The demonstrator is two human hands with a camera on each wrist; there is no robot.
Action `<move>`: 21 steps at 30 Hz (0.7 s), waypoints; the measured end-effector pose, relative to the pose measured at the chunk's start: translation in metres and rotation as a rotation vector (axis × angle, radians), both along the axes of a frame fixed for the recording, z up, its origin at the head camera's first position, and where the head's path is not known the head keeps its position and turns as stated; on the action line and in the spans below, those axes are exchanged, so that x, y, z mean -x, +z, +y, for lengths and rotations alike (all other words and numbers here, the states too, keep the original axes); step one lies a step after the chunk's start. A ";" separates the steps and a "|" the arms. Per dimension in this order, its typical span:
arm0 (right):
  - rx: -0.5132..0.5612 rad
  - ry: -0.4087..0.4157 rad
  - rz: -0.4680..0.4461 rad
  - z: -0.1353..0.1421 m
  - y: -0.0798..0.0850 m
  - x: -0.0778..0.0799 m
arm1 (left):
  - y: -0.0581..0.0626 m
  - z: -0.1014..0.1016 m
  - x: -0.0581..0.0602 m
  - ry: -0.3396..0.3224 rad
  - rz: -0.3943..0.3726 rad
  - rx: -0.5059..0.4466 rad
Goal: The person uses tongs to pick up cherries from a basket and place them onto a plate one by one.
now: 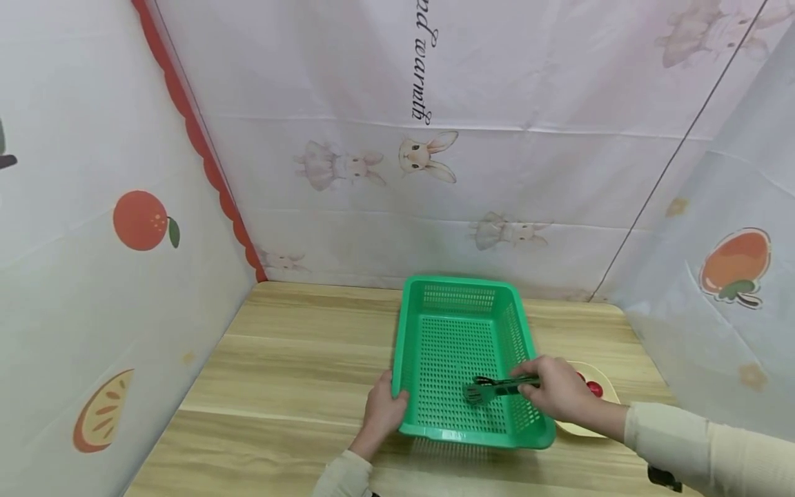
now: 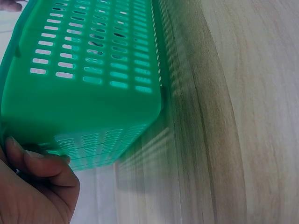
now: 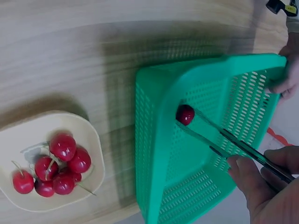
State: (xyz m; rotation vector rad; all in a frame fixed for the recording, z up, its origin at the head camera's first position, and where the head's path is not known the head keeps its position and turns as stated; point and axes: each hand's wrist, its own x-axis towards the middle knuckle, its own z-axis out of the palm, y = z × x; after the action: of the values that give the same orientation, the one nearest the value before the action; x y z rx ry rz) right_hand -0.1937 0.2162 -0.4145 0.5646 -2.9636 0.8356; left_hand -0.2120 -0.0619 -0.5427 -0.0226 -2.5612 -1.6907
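My left hand (image 1: 384,408) grips the near left part of the green plastic basket (image 1: 458,281) by its rim; the left wrist view has its curled fingers (image 2: 49,164) right at the rim. My right hand (image 1: 555,388) holds dark tongs (image 1: 497,390) over the basket's right side, their tips reaching inside. A single red cherry (image 3: 185,115) sits between the tong tips in the right wrist view. To the basket's right is a pale yellow plate (image 3: 96,148), partly hidden behind the right hand in the head view. Several stemmed cherries (image 3: 62,146) lie on it.
The wooden tabletop (image 1: 298,352) runs under the basket and plate. Printed fabric walls (image 1: 348,241) close off the back and both sides, near the basket's far end. Slots and holes pierce the basket's sides and floor.
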 end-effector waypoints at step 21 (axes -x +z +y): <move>0.088 -0.025 0.169 0.024 0.002 -0.023 | 0.007 0.000 0.003 0.026 -0.016 0.039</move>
State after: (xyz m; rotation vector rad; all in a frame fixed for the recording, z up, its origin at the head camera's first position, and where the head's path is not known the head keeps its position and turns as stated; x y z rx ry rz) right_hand -0.1709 0.2403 -0.4120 0.5620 -2.7616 0.8656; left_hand -0.2154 -0.0614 -0.5360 0.0224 -2.5939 -1.6387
